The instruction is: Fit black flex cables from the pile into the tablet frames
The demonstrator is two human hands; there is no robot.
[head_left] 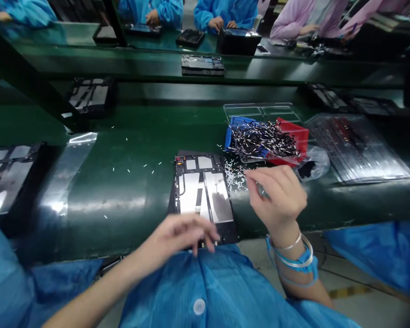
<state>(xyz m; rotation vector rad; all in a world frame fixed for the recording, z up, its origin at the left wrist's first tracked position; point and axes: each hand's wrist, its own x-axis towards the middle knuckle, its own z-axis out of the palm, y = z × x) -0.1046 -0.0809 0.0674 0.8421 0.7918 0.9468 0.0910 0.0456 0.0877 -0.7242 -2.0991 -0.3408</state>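
Note:
An opened tablet-like device (194, 187) with silvery battery panels and a black frame lies on the green bench in front of me. My left hand (187, 232) hovers over its near edge, slightly blurred, its fingers loosely bent and apart with nothing in them. To the right of the device, my right hand (276, 191) has thumb and forefinger brought together in a pinch; whatever is between the tips is too small to name. Just left of those fingertips, many small white strips (233, 175) lie scattered. Bracelets and a blue wrist strap (307, 262) circle my right wrist.
Blue (237, 125) and red bins (299, 134) heaped with small dark strips (264, 139) sit beyond my right hand. Clear plastic trays (362, 148) and a plastic bag (314, 161) are farther right. Another opened device (7, 175) lies left. Co-workers sit across the bench.

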